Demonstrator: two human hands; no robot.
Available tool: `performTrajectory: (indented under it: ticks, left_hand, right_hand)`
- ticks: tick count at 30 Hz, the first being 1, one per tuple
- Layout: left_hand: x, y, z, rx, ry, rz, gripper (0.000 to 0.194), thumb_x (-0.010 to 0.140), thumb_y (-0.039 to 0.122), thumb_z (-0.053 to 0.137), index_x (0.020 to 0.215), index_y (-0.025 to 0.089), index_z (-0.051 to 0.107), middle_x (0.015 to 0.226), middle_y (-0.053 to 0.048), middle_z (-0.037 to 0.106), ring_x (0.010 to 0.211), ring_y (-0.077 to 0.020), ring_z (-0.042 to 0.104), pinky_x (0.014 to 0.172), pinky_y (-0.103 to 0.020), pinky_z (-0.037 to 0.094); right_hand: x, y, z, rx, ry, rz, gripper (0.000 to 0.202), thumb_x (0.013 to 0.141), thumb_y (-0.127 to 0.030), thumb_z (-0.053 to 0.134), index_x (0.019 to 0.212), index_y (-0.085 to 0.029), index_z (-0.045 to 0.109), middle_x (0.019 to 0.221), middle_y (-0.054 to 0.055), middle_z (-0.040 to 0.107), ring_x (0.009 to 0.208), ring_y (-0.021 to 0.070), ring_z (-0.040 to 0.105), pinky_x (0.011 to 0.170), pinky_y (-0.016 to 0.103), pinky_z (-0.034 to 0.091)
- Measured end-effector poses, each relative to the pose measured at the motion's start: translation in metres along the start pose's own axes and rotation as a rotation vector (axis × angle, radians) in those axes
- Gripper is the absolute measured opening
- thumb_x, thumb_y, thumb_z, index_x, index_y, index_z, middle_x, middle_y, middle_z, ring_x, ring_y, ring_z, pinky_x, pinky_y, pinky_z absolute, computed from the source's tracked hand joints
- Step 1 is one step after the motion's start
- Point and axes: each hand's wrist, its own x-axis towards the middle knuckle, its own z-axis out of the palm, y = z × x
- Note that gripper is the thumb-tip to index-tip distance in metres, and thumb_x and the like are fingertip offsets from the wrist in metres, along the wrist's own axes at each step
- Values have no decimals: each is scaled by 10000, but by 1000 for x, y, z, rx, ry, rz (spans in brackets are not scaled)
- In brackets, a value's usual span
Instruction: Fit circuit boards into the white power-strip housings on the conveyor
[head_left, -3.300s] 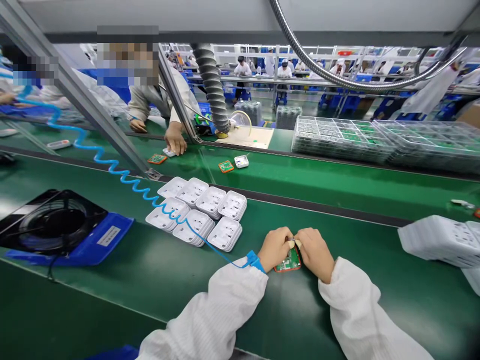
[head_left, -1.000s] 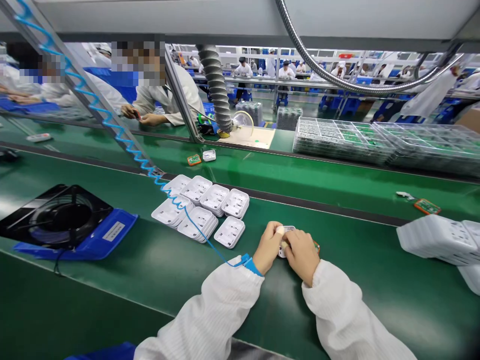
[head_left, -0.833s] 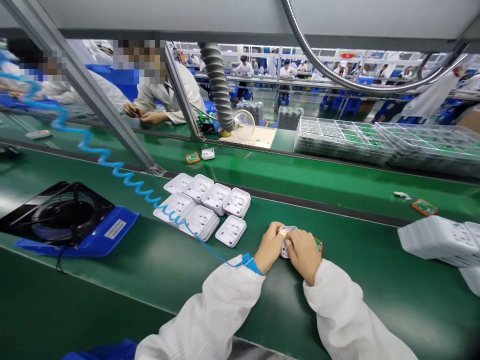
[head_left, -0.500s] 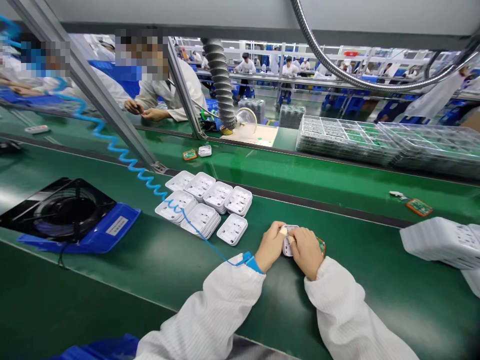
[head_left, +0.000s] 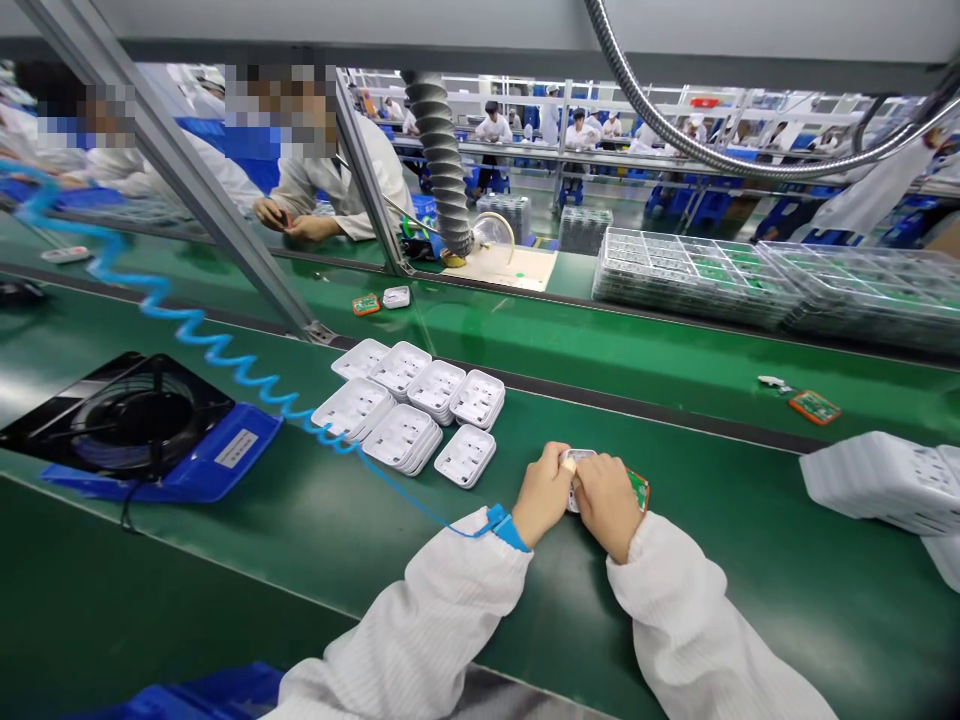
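Both hands are close together on the green bench over one white plastic housing. My left hand grips its left side, with the thumb on top and a blue strap round the wrist. From the right, my right hand is closed over the housing, its bent fingers pressing on it and covering most of it. A green circuit board with an orange edge shows just right of the right hand, partly hidden by it. Stacks of similar white housings stand left of my hands, with a single housing nearest.
A black fan rests on a blue bin at left. A blue coiled cord crosses to my wrist strap. More white housings lean at right. Beyond runs a green belt with an orange-edged board. Clear trays and a co-worker are behind.
My right hand's fingers have shifted slightly left over the housing; my left hand is nearly still. Loose pieces on the far belt moved left. The blue coiled cord has swung left and lower.
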Motion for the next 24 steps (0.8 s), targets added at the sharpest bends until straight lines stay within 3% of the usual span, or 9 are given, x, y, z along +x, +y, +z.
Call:
performTrajectory:
  ticks: [7, 18, 24]
  left_hand:
    - [11, -7, -9, -24, 38, 33, 217, 855, 264, 382, 985, 199, 544, 909, -28, 644, 816, -161, 590, 706, -262, 436]
    - [7, 10, -23, 218, -118, 197, 290, 860, 233, 363, 1109, 193, 506, 970, -33, 645, 831, -162, 592, 699, -246, 427]
    - [11, 8, -25, 238, -105, 160, 284, 862, 228, 354, 1098, 198, 509, 968, -32, 648, 838, -166, 599, 700, -248, 432]
  right_hand:
    - [-10, 17, 3, -18, 64, 0, 162, 867, -293, 475, 865, -173, 584, 843, 69, 571, 799, 205, 438, 690, 319, 288]
    - [-10, 18, 5, -156, 141, -43, 280, 877, -337, 456, 677, -167, 554, 670, 50, 517, 678, 185, 403, 658, 326, 264]
    - [-8, 10, -1, -198, 125, -66, 267, 888, -304, 432, 680, -173, 536, 660, 49, 525, 678, 186, 416, 686, 339, 272]
